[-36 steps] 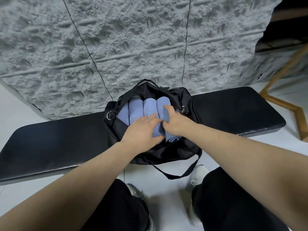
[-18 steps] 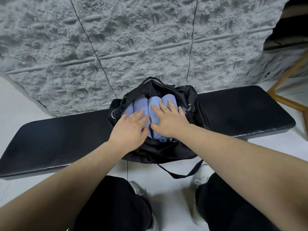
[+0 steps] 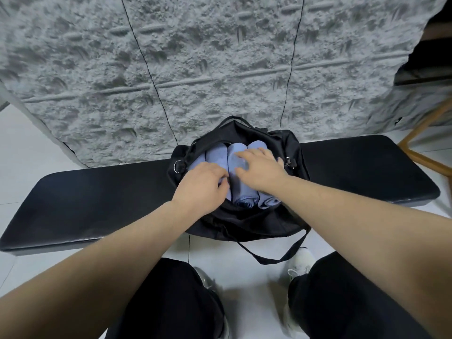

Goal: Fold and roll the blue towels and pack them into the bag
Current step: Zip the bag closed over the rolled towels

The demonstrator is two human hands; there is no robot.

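Towels [image 3: 233, 165], rolled and blue, lie side by side in our open black bag [image 3: 244, 221], which sits on the dark padded surface [image 3: 97, 199]. Our left hand [image 3: 201, 185] reaches in from the near side with its fingers curled down, gripping a roll. Our right hand [image 3: 260, 168] rests flat across the rolls, fingers straight and spread.

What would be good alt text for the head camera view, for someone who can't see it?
Two bare hands press down on rolled blue towels packed side by side in an open black bag on a black padded bench. The left hand has its fingers curled on the rolls; the right hand lies flat with fingers spread. Behind is a grey textured wall.
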